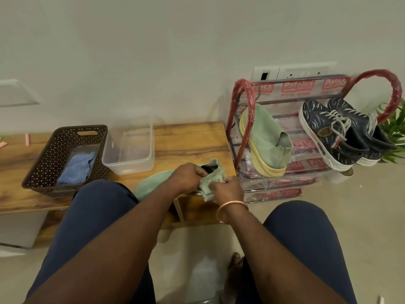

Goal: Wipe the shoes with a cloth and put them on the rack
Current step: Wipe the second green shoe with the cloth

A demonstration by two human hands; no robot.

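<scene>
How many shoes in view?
4. On the rack: a green shoe and two dark sneakers. On the table: a second green shoe in the left hand, right hand holding a cloth. Others may be hidden.

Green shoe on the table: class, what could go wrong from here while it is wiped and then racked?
The green shoe sits at the table edge; hard rubbing with the cloth could push it off. The racked shoe leans steeply on the plastic-wrapped rack; placing its partner might dislodge it.
</scene>
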